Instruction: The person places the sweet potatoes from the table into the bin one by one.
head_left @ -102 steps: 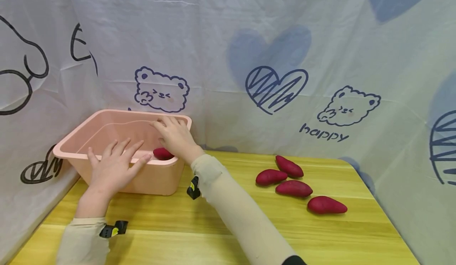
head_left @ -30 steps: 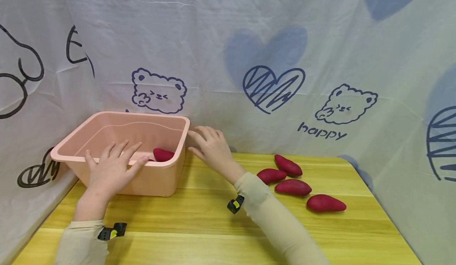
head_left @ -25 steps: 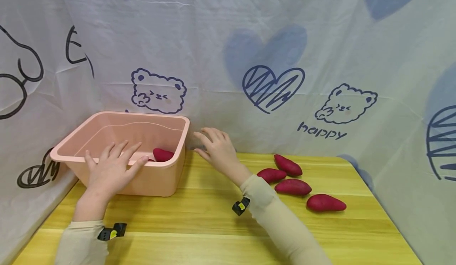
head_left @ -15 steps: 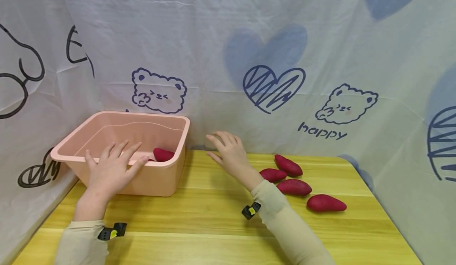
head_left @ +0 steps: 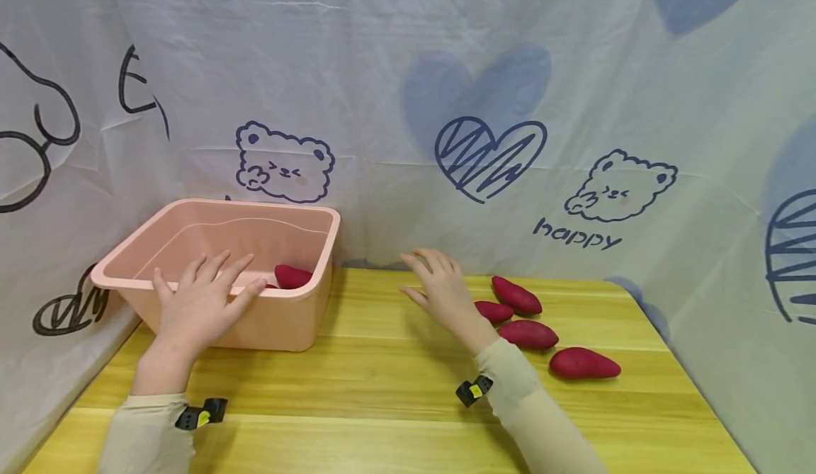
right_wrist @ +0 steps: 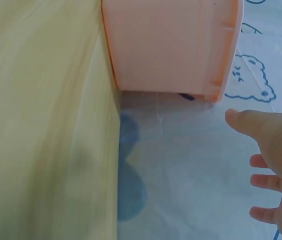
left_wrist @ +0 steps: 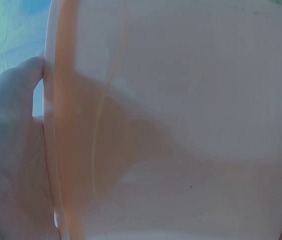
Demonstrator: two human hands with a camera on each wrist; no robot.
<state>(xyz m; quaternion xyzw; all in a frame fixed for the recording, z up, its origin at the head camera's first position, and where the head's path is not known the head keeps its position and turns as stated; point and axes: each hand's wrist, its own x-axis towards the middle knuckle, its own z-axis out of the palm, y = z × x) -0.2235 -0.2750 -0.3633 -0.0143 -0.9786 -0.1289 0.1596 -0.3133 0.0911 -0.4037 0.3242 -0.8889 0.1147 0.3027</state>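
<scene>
Seen from the head camera, a person's left hand [head_left: 200, 307] spreads its fingers over the near rim of a pink bin [head_left: 274, 326] at the left of the desk [head_left: 376, 389], its grip released, probably to steady the bin rather than clutch it. One red potato [head_left: 292, 276] lies inside, near the right corner; a red sliver beside the left thumb may be another, mostly hidden by the rim. The right hand [head_left: 445, 295], its grip loose and holding nothing, hangs above the desk between the bin and four potatoes [head_left: 584, 364], which lie clustered on the right, apparently for easy reach. The right wrist covers the end of one of them, and the near wall masks much of the bin's floor. In the left wrist view, the bin's outer wall fills the frame, shaded by what seems the hand's shadow; the fingertips lie out of sight past the rim, so how firmly they press cannot be told. In the right wrist view, thumb and fingertips reach in from the right edge before a printed cloth [right_wrist: 181, 150], with the bin cut off at the top and no potato in sight.
</scene>
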